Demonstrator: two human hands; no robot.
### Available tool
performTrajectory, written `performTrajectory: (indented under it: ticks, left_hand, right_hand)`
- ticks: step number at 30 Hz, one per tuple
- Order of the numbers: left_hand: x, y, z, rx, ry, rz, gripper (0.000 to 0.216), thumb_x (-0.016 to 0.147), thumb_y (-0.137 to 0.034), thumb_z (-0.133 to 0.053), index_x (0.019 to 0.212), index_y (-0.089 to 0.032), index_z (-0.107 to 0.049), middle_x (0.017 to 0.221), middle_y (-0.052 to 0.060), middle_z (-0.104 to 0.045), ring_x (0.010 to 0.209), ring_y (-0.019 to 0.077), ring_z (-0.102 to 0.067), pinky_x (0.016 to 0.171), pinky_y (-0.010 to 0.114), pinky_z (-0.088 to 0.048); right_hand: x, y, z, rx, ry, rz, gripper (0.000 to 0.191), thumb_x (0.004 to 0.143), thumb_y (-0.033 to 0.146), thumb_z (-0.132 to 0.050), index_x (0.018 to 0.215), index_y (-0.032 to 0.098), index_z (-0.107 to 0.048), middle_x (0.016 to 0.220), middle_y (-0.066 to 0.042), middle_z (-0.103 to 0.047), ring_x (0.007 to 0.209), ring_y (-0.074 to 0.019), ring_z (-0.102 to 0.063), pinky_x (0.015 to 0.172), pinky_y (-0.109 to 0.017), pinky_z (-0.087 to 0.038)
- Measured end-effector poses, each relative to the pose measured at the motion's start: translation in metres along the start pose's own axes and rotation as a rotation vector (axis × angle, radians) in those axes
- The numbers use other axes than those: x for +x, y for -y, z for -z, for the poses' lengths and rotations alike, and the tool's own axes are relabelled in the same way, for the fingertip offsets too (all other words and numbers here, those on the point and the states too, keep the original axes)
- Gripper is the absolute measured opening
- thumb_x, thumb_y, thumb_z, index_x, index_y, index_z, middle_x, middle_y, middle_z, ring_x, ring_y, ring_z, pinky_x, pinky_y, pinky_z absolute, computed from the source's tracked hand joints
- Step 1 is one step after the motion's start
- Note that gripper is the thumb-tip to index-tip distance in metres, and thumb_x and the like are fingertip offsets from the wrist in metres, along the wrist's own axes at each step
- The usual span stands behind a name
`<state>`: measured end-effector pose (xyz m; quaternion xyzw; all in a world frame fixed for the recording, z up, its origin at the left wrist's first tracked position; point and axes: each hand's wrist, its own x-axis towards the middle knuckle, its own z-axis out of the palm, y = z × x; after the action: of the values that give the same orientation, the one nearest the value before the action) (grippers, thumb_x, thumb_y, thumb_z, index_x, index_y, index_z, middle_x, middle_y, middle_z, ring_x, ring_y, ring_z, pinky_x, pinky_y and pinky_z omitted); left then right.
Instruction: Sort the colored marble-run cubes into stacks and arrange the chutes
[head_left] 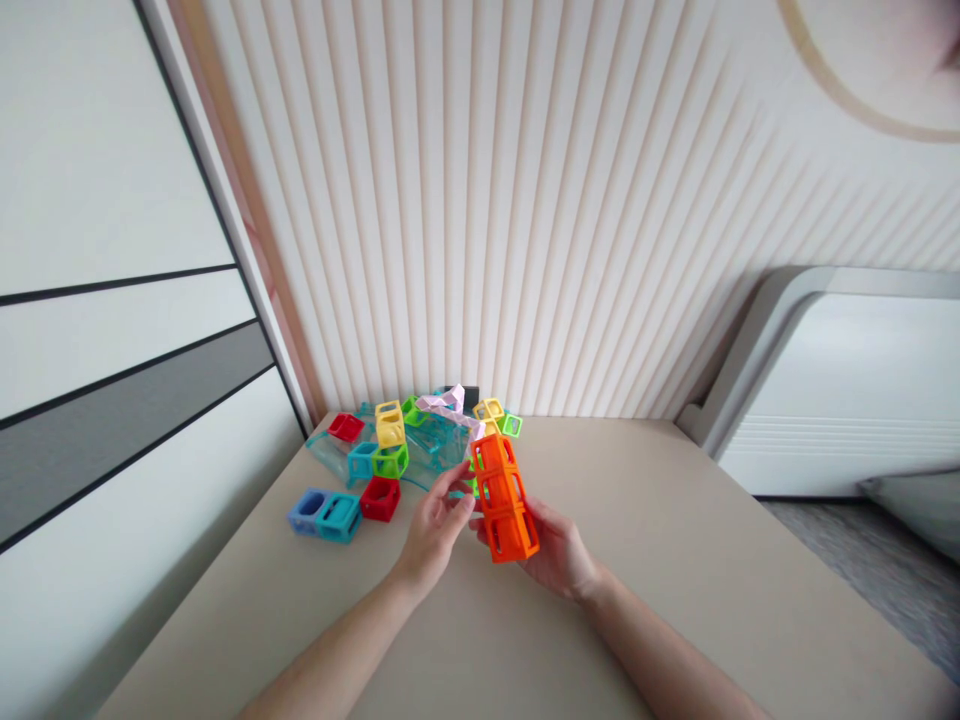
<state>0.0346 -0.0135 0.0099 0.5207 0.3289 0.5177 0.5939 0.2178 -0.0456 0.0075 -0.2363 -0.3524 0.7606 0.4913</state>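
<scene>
A column of orange open-frame cube blocks (pixel 505 498), joined end to end, is held tilted above the table. My right hand (pixel 559 552) grips it from behind and from the right, its fingers partly hidden by the blocks. To the left of the column, my left hand (pixel 437 520) has its thumb and fingers apart, the tips close to the blocks; whether they touch cannot be made out. A bit of a green block (pixel 475 484) shows between the left fingers and the orange column, mostly covered.
On the table (pixel 645 530), blue and teal blocks (pixel 321 514), a red block (pixel 380 498), and yellow blocks (pixel 390 424) sit left of my hands. A teal see-through bag (pixel 435 445) and a pale pink faceted piece (pixel 448 400) lie near the ribbed wall (pixel 510 200).
</scene>
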Motion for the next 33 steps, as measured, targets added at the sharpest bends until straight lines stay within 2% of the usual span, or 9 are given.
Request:
performTrajectory:
  ticks: [5,10,15,18,22,26,28,31,33]
  left_hand:
    - [-0.001,0.006,-0.002,-0.045,0.155,-0.012,0.053,0.09,-0.048,-0.065,0.135,-0.023,-0.056,0.134,0.011,-0.063,0.12,0.0281,-0.061,0.1,0.039,-0.052]
    - [0.002,0.013,-0.002,-0.093,0.073,-0.072,0.064,0.086,-0.04,-0.072,0.143,-0.026,-0.047,0.14,0.012,-0.058,0.125,0.0285,-0.059,0.102,0.041,-0.05]
    - [0.006,0.014,-0.002,-0.036,0.011,-0.15,0.062,0.083,-0.035,-0.075,0.138,-0.025,-0.049,0.139,0.012,-0.059,0.127,0.0275,-0.057,0.108,0.043,-0.046]
    - [0.006,0.018,-0.002,0.004,0.009,-0.161,0.058,0.083,-0.033,-0.075,0.134,-0.025,-0.049,0.134,0.011,-0.06,0.125,0.0264,-0.058,0.108,0.044,-0.047]
    - [0.005,0.025,-0.008,0.024,0.034,-0.164,0.055,0.086,-0.033,-0.073,0.134,-0.026,-0.047,0.135,0.011,-0.059,0.127,0.026,-0.056,0.11,0.044,-0.045]
    - [0.003,0.026,-0.016,0.011,0.079,-0.178,0.052,0.093,-0.037,-0.063,0.14,-0.027,-0.044,0.145,0.012,-0.052,0.136,0.028,-0.049,0.113,0.044,-0.042]
    - [0.001,0.025,-0.016,0.046,0.088,-0.203,0.051,0.096,-0.038,-0.057,0.144,-0.027,-0.042,0.151,0.012,-0.046,0.14,0.0288,-0.044,0.115,0.045,-0.04]
    - [-0.004,0.02,-0.007,0.22,0.157,-0.257,0.042,0.097,-0.036,-0.055,0.137,-0.026,-0.051,0.146,0.012,-0.052,0.137,0.0279,-0.048,0.115,0.046,-0.039]
    - [-0.006,0.017,0.002,0.399,0.243,-0.295,0.027,0.097,-0.034,-0.054,0.12,-0.024,-0.064,0.131,0.011,-0.062,0.127,0.027,-0.055,0.111,0.045,-0.041]
  right_hand:
    - [0.002,-0.007,0.002,-0.062,-0.029,-0.003,0.048,0.085,0.057,-0.064,0.111,0.017,-0.07,0.108,-0.012,-0.075,0.102,-0.0293,-0.07,0.101,-0.049,-0.045]
    - [0.007,-0.005,0.004,-0.396,-0.119,0.102,0.047,0.091,0.061,-0.057,0.11,0.019,-0.071,0.105,-0.008,-0.076,0.094,-0.0257,-0.069,0.095,-0.046,-0.049]
    - [0.006,0.002,0.007,-0.866,-0.108,0.346,0.045,0.097,0.054,-0.052,0.129,0.024,-0.063,0.127,-0.008,-0.068,0.115,-0.0271,-0.061,0.104,-0.044,-0.045]
    - [0.005,0.001,0.006,-1.055,-0.127,0.45,0.047,0.093,0.047,-0.061,0.134,0.024,-0.058,0.136,-0.01,-0.06,0.119,-0.0277,-0.059,0.102,-0.041,-0.047]
    - [0.006,-0.005,0.003,-1.284,-0.258,0.52,0.05,0.082,0.034,-0.074,0.128,0.024,-0.059,0.13,-0.011,-0.06,0.118,-0.0271,-0.058,0.103,-0.039,-0.047]
    - [0.008,-0.008,0.006,-1.331,-0.43,0.533,0.031,0.08,0.027,-0.069,0.11,0.021,-0.062,0.103,-0.007,-0.068,0.089,-0.0222,-0.065,0.082,-0.033,-0.055]
    - [0.009,-0.005,0.012,-1.271,-0.511,0.524,0.032,0.082,0.031,-0.068,0.111,0.02,-0.061,0.094,-0.005,-0.071,0.079,-0.0206,-0.065,0.074,-0.032,-0.055]
    - [0.012,0.013,0.032,-1.146,-0.656,0.535,0.045,0.082,0.039,-0.068,0.121,0.018,-0.057,0.101,-0.007,-0.073,0.085,-0.0226,-0.068,0.077,-0.034,-0.055]
    - [0.015,0.035,0.056,-1.092,-0.781,0.551,0.049,0.08,0.043,-0.068,0.12,0.017,-0.056,0.105,-0.01,-0.072,0.089,-0.0244,-0.069,0.079,-0.036,-0.056]
